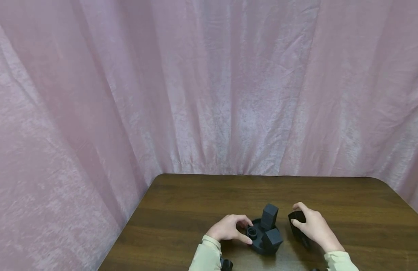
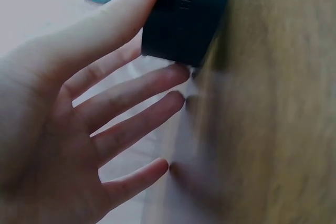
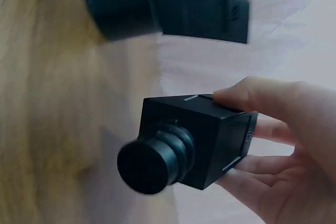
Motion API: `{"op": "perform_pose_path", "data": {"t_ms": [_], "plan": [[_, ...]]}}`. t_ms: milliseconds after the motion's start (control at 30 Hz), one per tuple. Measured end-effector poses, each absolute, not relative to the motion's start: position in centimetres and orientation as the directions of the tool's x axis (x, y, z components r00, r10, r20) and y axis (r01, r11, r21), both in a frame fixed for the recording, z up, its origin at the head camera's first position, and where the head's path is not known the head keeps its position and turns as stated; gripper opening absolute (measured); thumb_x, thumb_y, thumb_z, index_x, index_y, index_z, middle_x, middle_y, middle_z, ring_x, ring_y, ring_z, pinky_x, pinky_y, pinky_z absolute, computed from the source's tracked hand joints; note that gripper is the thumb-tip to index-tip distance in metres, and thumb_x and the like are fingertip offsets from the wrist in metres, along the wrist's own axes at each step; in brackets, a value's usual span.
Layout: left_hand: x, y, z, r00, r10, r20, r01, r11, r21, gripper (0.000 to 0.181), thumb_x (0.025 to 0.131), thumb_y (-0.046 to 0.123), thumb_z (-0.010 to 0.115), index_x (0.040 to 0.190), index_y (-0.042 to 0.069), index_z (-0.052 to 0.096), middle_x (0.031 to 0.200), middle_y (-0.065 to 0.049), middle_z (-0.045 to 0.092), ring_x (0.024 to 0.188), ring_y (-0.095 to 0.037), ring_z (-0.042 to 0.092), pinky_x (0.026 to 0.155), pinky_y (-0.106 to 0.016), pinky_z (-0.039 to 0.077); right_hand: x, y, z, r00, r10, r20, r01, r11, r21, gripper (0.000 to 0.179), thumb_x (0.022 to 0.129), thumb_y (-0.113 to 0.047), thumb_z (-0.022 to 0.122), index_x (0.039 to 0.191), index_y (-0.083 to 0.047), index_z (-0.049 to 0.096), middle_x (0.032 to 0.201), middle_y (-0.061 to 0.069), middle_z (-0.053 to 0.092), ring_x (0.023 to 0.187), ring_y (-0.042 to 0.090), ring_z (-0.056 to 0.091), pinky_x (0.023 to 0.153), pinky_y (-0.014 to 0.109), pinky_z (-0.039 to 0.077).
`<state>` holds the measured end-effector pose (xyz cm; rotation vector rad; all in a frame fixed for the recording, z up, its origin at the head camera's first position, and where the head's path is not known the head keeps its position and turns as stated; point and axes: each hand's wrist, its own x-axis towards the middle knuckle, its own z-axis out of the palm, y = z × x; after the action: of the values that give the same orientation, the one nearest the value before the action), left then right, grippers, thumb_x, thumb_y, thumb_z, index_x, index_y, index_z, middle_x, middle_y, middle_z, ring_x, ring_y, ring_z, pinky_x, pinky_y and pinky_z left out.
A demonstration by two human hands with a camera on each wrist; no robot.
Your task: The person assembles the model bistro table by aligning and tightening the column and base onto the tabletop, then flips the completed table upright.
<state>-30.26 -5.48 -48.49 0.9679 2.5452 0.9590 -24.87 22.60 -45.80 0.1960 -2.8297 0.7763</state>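
My left hand (image 1: 227,227) grips the left side of a round black base (image 1: 258,242) on the table, thumb near and fingers at the far side. In the left wrist view the thumb lies against the base's side wall (image 2: 184,19). A round ringed socket (image 1: 252,232) shows on its top. Two black angular blocks, one upright (image 1: 270,215) and one leaning to the right (image 1: 273,239), stand on the base. To the right, my right hand (image 1: 315,227) pinches a separate black block (image 3: 181,106). A round stepped plug (image 3: 144,166) sticks out of this block's end.
The brown wooden table (image 1: 195,195) has pink curtains (image 1: 229,94) behind it and at its left. Small dark things (image 1: 226,264) show by the left sleeve (image 1: 207,256) at the bottom edge.
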Motion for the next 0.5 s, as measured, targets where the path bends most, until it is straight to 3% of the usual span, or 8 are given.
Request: {"op": "perform_pose_path", "data": {"t_ms": [300, 500], "plan": [[-29.6, -4.5, -48.5, -0.785, 0.616, 0.068, 0.534, 0.617, 0.579, 0.042, 0.06, 0.042, 0.079, 0.085, 0.019, 0.056, 0.074, 0.009, 0.056, 0.065, 0.002, 0.047, 0.06, -0.013, 0.038, -23.9, 21.8, -43.1, -0.889, -0.031, 0.457, -0.267, 0.846, -0.461, 0.033, 0.073, -0.016, 0.071, 0.103, -0.011, 0.058, 0.097, 0.01, 0.064, 0.083, 0.028, 0.061, 0.066, 0.045, 0.046], [-29.3, -4.3, -48.1, -0.776, 0.627, 0.068, 0.548, 0.616, 0.566, 0.041, 0.06, 0.043, 0.079, 0.082, 0.017, 0.057, 0.068, 0.005, 0.059, 0.057, 0.004, 0.044, 0.055, -0.011, 0.038, -23.2, 21.2, -41.6, -0.796, 0.003, 0.606, -0.322, 0.845, -0.427, 0.04, 0.069, -0.011, 0.074, 0.105, -0.014, 0.057, 0.092, 0.002, 0.06, 0.069, 0.015, 0.052, 0.055, 0.026, 0.04]]}}
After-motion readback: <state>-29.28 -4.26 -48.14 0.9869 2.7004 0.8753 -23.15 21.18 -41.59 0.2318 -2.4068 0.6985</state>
